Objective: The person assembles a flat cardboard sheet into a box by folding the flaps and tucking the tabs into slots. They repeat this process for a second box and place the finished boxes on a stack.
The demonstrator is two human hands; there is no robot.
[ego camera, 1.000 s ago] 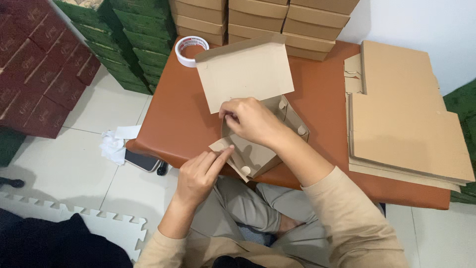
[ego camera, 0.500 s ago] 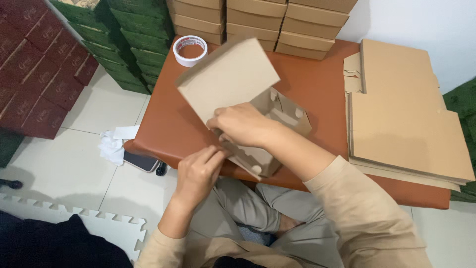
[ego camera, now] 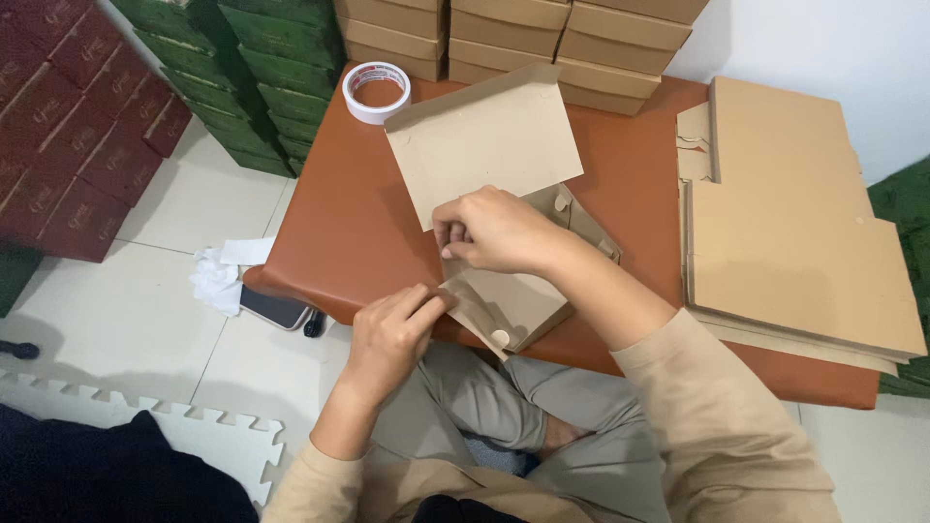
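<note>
A half-folded brown cardboard box (ego camera: pixel 489 155) lies on the near part of a low brown table (ego camera: pixel 334 228), its big lid panel raised and tilted to the left. My right hand (ego camera: pixel 494 230) pinches a side flap at the middle of the box, just under the lid. My left hand (ego camera: pixel 392 334) grips the box's near left flap at the table's front edge. Both sleeves are beige.
A stack of flat cardboard blanks (ego camera: pixel 790 218) covers the table's right side. A roll of tape (ego camera: pixel 378 92) sits at the far left corner. Folded brown boxes (ego camera: pixel 513 29) line the back. Green boxes (ego camera: pixel 252 68) and dark red boxes (ego camera: pixel 73 126) stand on the floor left. A phone (ego camera: pixel 276 308) and crumpled paper (ego camera: pixel 221 276) lie below the table edge.
The lid panel swung up and over to the left, then settled back lower. My left hand moved up onto the near left flap. My right hand stayed on the side flap.
</note>
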